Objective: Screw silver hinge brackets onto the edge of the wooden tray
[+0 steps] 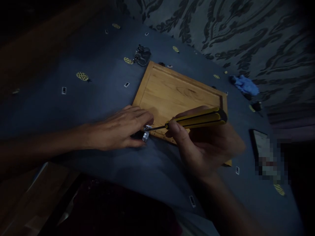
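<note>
A wooden cabinet door point(169, 88) with a raised frame lies flat on the blue cloth. At its near left corner sits a metal hinge point(145, 136). My left hand point(125, 126) grips that corner, fingers bent over the wood and thumb along the near side, close to the hinge. In my right hand point(206, 144) is a yellow and black screwdriver point(197, 118), held almost level. Its shaft points left and the tip meets the hinge; whether it sits in a screw is too small to tell. Small dark holes line the door's near edge.
Several metal hinges point(142, 55) lie in a heap beyond the door's far left corner. At the right are a crumpled blue cloth point(246, 86), a small dark object point(257, 106) and a phone point(261, 141). A patterned wall point(221, 29) stands behind the table.
</note>
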`<state>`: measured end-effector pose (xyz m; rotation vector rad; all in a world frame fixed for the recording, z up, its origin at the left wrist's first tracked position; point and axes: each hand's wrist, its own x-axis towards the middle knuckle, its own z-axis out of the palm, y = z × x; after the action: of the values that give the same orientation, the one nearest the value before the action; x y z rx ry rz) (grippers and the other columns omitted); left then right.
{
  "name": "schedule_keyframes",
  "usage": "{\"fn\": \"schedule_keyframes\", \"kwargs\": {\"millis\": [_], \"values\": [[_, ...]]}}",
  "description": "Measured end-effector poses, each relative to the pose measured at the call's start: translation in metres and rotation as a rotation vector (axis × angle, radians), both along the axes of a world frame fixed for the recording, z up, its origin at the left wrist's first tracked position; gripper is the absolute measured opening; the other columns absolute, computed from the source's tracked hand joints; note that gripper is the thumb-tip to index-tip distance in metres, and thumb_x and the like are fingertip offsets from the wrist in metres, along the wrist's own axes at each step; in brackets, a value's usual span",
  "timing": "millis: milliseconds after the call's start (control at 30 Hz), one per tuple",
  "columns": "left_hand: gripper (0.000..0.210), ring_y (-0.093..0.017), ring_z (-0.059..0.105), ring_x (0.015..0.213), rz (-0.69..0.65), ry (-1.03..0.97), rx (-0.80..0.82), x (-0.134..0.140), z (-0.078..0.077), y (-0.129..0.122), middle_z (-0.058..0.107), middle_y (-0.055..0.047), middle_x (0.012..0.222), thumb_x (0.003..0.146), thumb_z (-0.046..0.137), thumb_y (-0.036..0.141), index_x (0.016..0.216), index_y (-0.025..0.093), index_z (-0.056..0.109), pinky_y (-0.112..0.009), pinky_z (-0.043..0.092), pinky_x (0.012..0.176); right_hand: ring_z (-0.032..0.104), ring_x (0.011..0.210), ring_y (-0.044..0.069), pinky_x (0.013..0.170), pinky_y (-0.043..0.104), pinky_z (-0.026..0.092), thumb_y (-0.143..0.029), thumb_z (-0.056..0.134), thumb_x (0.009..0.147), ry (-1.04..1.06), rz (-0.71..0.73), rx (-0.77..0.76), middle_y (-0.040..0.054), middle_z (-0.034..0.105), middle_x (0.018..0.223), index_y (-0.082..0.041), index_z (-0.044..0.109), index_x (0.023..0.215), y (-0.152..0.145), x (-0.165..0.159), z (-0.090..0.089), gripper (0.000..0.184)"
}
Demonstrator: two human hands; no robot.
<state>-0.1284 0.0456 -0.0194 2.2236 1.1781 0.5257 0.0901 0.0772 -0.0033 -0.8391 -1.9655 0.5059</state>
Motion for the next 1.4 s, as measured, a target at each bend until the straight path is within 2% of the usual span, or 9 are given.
{"fn": "schedule_keyframes", "kwargs": {"millis": [133,267,433,600,700,833,967,1167,1400], "values": [[0.032,-0.025,0.063,0.112,0.001,-0.006,0.002,0.0,-0.001,0.0,0.068,-0.006,0.119,0.096,0.079,0.029,0.116,0.019,0.056,-0.037,0.043,0.103,0.066,0.063,0.02,0.058,0.038,0.052,-0.032,0.084,0.093,0.021,0.029,0.003,-0.0014,0.069,0.077,-0.031,0.069,0.088,0.002,0.0,-0.002,0.016],[0.031,-0.024,0.063,0.109,0.003,-0.015,0.003,-0.001,-0.001,0.001,0.068,-0.005,0.115,0.095,0.079,0.028,0.114,0.019,0.056,-0.037,0.043,0.102,0.067,0.068,0.021,0.061,0.039,0.052,-0.029,0.083,0.093,0.028,0.122,-0.024,-0.0008,0.071,0.081,-0.031,0.072,0.091,0.005,0.002,-0.004,0.012],[0.031,-0.025,0.064,0.109,0.004,-0.024,-0.001,-0.001,-0.003,0.001,0.068,-0.006,0.115,0.096,0.077,0.031,0.115,0.019,0.057,-0.038,0.044,0.103,0.075,0.081,0.023,0.072,0.039,0.061,-0.024,0.082,0.093,0.028,0.245,-0.09,0.0002,0.078,0.09,-0.033,0.078,0.1,0.011,0.003,0.004,0.012],[0.031,-0.025,0.063,0.116,0.004,-0.015,-0.012,-0.002,-0.003,0.0,0.068,-0.006,0.121,0.097,0.075,0.033,0.118,0.021,0.056,-0.039,0.043,0.106,0.079,0.092,0.023,0.08,0.037,0.066,-0.029,0.081,0.096,0.007,0.299,-0.244,0.0021,0.081,0.101,-0.031,0.081,0.109,0.011,0.007,0.016,0.014],[0.03,-0.025,0.063,0.115,0.0,-0.018,-0.019,-0.002,-0.002,0.0,0.068,-0.006,0.12,0.098,0.074,0.033,0.119,0.02,0.057,-0.039,0.043,0.106,0.078,0.085,0.021,0.074,0.035,0.066,-0.033,0.079,0.098,-0.011,0.295,-0.32,0.0036,0.082,0.103,-0.03,0.082,0.108,0.011,0.01,0.017,0.011],[0.031,-0.025,0.063,0.112,-0.008,-0.025,-0.001,-0.002,-0.002,0.0,0.068,-0.006,0.117,0.097,0.075,0.033,0.117,0.019,0.057,-0.037,0.042,0.104,0.075,0.074,0.019,0.064,0.033,0.065,-0.034,0.079,0.098,0.009,0.311,-0.284,0.0023,0.081,0.099,-0.03,0.082,0.101,0.012,0.011,0.011,0.006],[0.03,-0.025,0.063,0.111,-0.006,-0.022,0.013,-0.003,-0.004,0.0,0.068,-0.006,0.117,0.097,0.075,0.032,0.116,0.02,0.056,-0.038,0.043,0.103,0.073,0.07,0.019,0.059,0.035,0.06,-0.028,0.083,0.094,0.029,0.24,-0.218,0.0,0.078,0.093,-0.031,0.079,0.101,0.009,0.007,0.006,0.009],[0.03,-0.025,0.064,0.11,0.003,-0.002,0.014,-0.001,-0.003,0.0,0.069,-0.006,0.117,0.097,0.076,0.032,0.115,0.02,0.055,-0.038,0.045,0.103,0.066,0.064,0.02,0.058,0.037,0.051,-0.035,0.087,0.09,0.007,0.142,-0.008,-0.0027,0.07,0.077,-0.031,0.068,0.09,0.006,0.003,0.003,0.02],[0.03,-0.024,0.063,0.107,-0.006,-0.011,0.01,-0.002,-0.003,0.001,0.068,-0.005,0.114,0.098,0.075,0.033,0.116,0.02,0.055,-0.038,0.044,0.101,0.066,0.065,0.022,0.058,0.039,0.051,-0.024,0.08,0.094,-0.001,0.075,0.069,0.0,0.07,0.079,-0.031,0.066,0.093,0.002,0.002,-0.002,0.015]]}}
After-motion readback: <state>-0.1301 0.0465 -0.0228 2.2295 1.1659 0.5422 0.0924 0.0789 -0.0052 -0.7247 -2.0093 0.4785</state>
